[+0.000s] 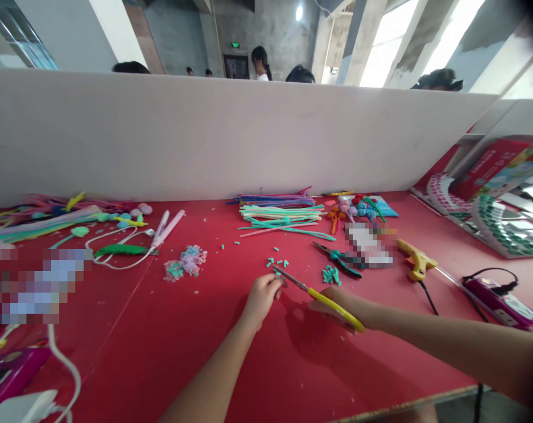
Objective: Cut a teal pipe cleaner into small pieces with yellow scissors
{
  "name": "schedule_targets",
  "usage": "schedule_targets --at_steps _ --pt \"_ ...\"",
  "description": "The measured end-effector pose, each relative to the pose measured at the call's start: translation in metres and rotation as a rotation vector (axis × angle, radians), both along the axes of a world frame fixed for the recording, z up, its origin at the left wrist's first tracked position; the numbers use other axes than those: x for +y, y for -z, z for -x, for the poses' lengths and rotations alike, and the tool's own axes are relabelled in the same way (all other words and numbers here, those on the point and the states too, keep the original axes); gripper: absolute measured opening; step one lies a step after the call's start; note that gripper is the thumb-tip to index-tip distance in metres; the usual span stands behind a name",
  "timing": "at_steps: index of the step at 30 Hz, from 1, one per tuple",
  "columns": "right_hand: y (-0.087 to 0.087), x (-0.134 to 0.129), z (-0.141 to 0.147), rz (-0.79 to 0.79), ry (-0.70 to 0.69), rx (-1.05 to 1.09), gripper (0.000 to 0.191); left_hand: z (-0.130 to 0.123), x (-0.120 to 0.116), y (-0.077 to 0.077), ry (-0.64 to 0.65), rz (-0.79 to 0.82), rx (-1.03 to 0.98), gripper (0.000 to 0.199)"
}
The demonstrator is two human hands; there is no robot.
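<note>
My left hand [265, 295] is closed in a pinch at the middle of the red table [160, 352], holding a small teal piece [278, 274] by the scissor tips. My right hand [343, 305] is wrapped round the yellow handles of the scissors [332, 302], whose blades point up and left to the left fingertips. Several short teal pieces [280, 262] lie scattered just beyond. A small heap of teal pieces [331, 275] sits beyond my right hand. Behind lie bundled pipe cleaners [279, 212] in green, purple and pink.
Pliers [339, 258], a yellow glue gun [418, 261] and a purple power strip [504, 302] are on the right. At left are a fluffy cluster [185, 262], a pink hot tool [168, 229], a green tool [121, 250] and cables. A white partition [204, 135] stands behind; people are beyond it.
</note>
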State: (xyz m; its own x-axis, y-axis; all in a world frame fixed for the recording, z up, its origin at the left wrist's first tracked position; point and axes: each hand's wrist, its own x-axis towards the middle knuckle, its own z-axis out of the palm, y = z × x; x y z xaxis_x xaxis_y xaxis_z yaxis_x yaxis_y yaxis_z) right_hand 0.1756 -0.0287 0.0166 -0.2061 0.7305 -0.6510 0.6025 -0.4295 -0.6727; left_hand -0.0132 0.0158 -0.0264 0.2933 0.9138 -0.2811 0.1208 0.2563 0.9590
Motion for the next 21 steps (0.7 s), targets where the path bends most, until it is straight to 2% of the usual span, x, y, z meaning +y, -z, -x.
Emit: schedule_targets --at_steps 2,5,8,15,21 --pt "0.003 0.003 0.005 -0.075 0.055 0.061 0.037 -0.003 -0.006 -0.008 0.103 0.035 -0.089 0.024" --pt "0.012 0.006 0.015 -0.106 0.147 0.190 0.036 -0.009 -0.015 -0.015 0.289 0.060 -0.170 0.026" --pt "0.020 0.006 0.021 -0.115 0.196 0.236 0.034 -0.012 -0.021 -0.017 0.364 0.050 -0.167 0.025" --pt "0.017 0.015 0.023 -0.173 0.235 0.251 0.031 -0.011 -0.018 -0.018 0.342 0.044 -0.115 0.028" --pt "0.007 0.022 0.013 -0.173 0.216 0.254 0.034 -0.005 -0.011 -0.015 0.186 0.031 -0.163 0.028"
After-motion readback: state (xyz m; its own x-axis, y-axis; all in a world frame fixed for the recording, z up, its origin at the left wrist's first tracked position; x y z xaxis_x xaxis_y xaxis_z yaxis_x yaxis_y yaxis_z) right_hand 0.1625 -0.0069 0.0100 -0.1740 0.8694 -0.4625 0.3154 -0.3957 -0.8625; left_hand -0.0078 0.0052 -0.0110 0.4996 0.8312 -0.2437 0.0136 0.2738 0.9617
